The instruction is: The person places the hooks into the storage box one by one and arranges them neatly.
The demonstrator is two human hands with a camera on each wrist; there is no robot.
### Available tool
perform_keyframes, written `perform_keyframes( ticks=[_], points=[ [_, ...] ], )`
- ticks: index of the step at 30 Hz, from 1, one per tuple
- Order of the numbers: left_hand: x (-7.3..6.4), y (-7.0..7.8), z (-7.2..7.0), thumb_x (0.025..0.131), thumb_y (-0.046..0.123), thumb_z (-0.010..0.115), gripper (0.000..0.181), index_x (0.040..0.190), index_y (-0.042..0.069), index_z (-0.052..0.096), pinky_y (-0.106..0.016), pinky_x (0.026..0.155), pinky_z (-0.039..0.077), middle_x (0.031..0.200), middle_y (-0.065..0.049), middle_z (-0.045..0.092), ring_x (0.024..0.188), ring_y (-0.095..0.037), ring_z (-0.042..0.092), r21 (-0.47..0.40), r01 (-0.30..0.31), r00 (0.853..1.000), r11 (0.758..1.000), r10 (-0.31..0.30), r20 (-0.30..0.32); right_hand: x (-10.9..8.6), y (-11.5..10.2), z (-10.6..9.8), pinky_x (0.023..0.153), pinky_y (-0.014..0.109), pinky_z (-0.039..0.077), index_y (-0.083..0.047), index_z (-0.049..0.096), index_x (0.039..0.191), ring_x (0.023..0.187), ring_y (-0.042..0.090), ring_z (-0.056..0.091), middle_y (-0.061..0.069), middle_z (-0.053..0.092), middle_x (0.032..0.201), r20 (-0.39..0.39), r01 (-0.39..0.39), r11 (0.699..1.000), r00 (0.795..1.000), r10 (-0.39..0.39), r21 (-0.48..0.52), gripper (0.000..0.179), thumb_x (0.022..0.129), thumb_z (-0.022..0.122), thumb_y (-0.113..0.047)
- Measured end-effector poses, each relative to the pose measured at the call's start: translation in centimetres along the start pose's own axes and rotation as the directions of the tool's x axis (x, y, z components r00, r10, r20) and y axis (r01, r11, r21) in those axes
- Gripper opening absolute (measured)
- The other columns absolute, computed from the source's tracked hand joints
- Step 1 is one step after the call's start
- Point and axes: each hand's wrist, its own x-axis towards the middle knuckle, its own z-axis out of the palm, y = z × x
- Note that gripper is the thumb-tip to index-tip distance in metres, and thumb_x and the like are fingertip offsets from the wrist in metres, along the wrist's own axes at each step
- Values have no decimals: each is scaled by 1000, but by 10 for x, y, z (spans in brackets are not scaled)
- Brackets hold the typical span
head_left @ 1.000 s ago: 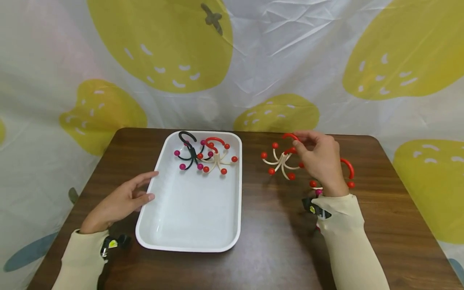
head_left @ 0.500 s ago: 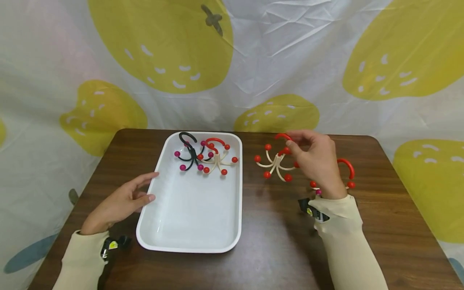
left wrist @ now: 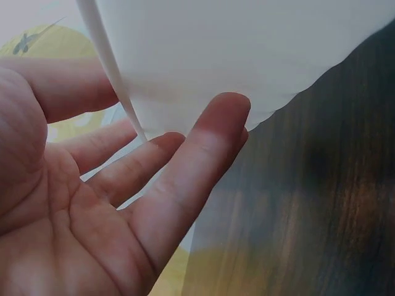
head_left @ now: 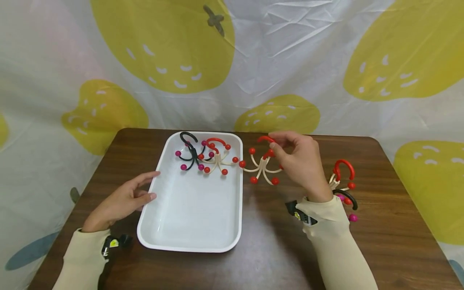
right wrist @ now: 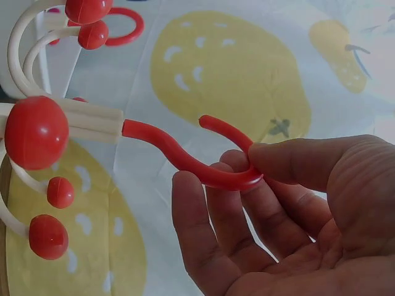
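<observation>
My right hand pinches the red hook of a cream multi-arm hook hanger, whose curved arms end in red balls. In the right wrist view, thumb and fingers hold the bend of the red hook, and the arms spread away to the left. In the head view the hanger's left balls overlap the right rim of a white tray. My left hand is at the tray's left rim, fingers loosely extended; the left wrist view shows them against the tray's outer wall.
Inside the tray, at its far end, lie a black hanger with pink balls and a cream hanger with red balls. More hangers, one with a red hook and one with a black hook, lie right, partly behind my right arm.
My right hand has moved left with the hanger, from over the table to the tray's right edge. The hangers at right show more. My left hand stays by the tray.
</observation>
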Motion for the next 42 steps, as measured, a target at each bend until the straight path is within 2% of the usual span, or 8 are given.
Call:
perform_keyframes(
  ticks=[5,11,18,23,30,33,38,42],
  points=[
    [-2,-1,2,104,15,69,70,165,13,35,-45,82,67,161,-29,42,121,-44,69,6,14,1000,1000,-14,-24,1,-7,10,65,20,45,-10,82,115,82,15,69,7,81,94,18,2,999,1000,-3,51,22,93,77,-7],
    [-2,-1,2,104,19,69,68,164,14,37,-47,87,66,160,-28,44,120,-41,70,23,24,999,999,-24,-30,2,-16,20,66,20,47,-9,82,114,84,15,70,7,81,94,41,10,994,999,-14,108,22,93,76,-7],
    [-1,0,3,103,15,69,71,165,14,34,-48,82,67,154,-31,47,118,-42,71,-37,40,999,999,-40,0,-1,-26,33,76,33,56,-10,81,117,92,18,72,5,81,104,91,4,991,996,-17,136,22,96,75,-9],
    [-1,0,3,104,15,69,71,165,14,34,-50,82,67,155,-31,46,119,-43,70,-33,45,999,998,-45,-2,-2,-31,40,72,27,57,-8,81,116,92,18,73,5,81,105,101,27,986,994,-44,166,21,97,74,-8],
    [1,1,4,103,13,69,71,165,14,34,-50,82,67,159,-30,43,121,-45,70,4,53,998,999,-53,-17,0,-39,50,72,35,61,-8,81,113,85,16,72,4,81,102,103,55,980,992,-76,190,18,96,75,-8],
    [2,1,4,103,14,70,71,165,15,35,-49,81,67,159,-30,43,120,-44,70,30,61,998,998,-61,-25,0,-42,57,73,31,62,-7,81,113,85,16,72,5,81,102,120,61,977,989,-87,205,18,97,74,-8],
    [1,2,4,103,12,69,71,165,13,34,-51,83,67,158,-31,42,122,-46,69,-10,53,999,999,-53,-9,2,-47,69,69,27,59,-5,81,112,81,17,70,6,81,97,131,98,970,983,-129,222,17,96,75,-7],
    [0,2,4,104,11,68,71,165,12,33,-51,83,67,157,-32,43,121,-46,69,-33,47,999,998,-47,-2,2,-51,79,71,28,62,-5,81,112,82,16,73,7,81,97,135,125,962,978,-160,242,18,95,76,-6]
  ],
)
